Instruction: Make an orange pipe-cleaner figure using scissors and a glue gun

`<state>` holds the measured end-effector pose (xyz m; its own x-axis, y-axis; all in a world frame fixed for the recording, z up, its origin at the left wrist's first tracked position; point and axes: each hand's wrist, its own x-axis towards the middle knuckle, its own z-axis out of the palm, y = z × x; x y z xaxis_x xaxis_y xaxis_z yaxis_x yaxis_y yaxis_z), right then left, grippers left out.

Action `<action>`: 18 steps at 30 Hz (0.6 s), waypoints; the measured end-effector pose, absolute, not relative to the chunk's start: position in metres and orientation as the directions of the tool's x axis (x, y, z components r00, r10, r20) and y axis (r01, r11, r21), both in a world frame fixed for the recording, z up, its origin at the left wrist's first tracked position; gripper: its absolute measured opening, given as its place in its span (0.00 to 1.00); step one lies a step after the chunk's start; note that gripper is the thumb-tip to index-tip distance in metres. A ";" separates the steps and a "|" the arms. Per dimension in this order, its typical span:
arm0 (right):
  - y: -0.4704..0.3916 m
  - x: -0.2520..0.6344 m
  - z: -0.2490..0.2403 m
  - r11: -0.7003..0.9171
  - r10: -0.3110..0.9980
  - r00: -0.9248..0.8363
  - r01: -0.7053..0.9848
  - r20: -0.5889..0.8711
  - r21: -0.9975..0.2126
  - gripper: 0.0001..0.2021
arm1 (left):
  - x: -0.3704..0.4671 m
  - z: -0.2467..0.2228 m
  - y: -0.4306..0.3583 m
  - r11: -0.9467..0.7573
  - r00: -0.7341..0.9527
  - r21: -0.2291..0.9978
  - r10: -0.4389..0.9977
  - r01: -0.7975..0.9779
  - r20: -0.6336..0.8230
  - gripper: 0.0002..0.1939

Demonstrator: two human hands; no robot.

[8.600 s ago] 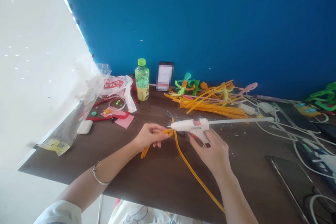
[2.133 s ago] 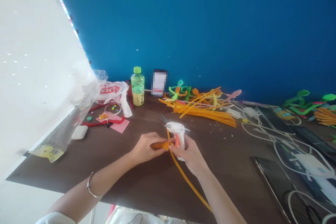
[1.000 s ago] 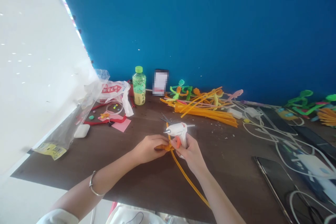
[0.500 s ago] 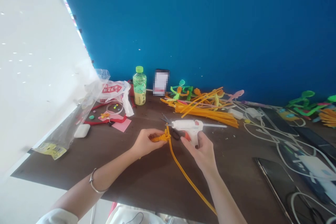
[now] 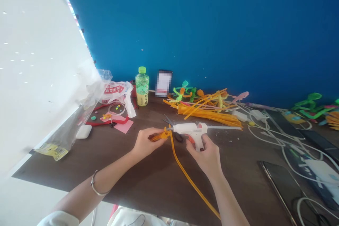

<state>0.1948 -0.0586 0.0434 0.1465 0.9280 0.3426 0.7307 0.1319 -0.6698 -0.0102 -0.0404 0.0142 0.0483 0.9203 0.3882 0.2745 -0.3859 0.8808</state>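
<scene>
My left hand point(image 5: 148, 143) pinches a wound bundle of orange pipe cleaners point(image 5: 162, 135). From it a long loose orange pipe cleaner point(image 5: 186, 174) hangs down to the right, across the table. A white hot glue gun point(image 5: 186, 128) is in my right hand point(image 5: 208, 153), its fingers wrapped round the handle by the orange trigger. The metal nozzle points left at the top of the bundle; whether it touches cannot be made out. A clear glue stick point(image 5: 224, 128) sticks out of the gun's rear. Partly hidden beneath the gun lies a pair of scissors point(image 5: 178, 137).
Behind the gun lies a pile of orange pipe cleaners point(image 5: 209, 114). A drink bottle point(image 5: 142, 90) and a propped phone point(image 5: 163, 84) stand near the blue wall. Cables and a dark phone point(image 5: 280, 187) are at right. A white case point(image 5: 83, 132) and plastic bags point(image 5: 116, 90) are at left.
The glue gun's nozzle has come to the top of the orange bundle, and the gun is a little more level. My left hand keeps its pinch. The whole view has shifted slightly.
</scene>
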 end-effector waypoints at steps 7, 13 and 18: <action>-0.057 0.196 0.041 0.122 0.929 0.150 0.740 0.339 -0.661 0.11 | -0.010 0.016 -0.041 -0.406 0.036 0.870 0.910 0.281 0.413 0.09; -0.057 0.196 0.040 0.116 0.927 0.155 0.746 0.340 -0.656 0.11 | -0.010 0.015 -0.042 -0.418 0.037 0.862 0.904 0.287 0.426 0.09; -0.060 0.194 0.043 0.097 0.932 0.166 0.741 0.322 -0.664 0.10 | -0.010 0.013 -0.041 -0.419 0.035 0.864 0.904 0.281 0.427 0.09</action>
<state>0.1939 -0.0597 0.0435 0.1663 0.9320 0.3220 0.7413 0.0972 -0.6641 -0.0104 -0.0408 0.0134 0.0354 0.9036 0.4269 0.2807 -0.4189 0.8636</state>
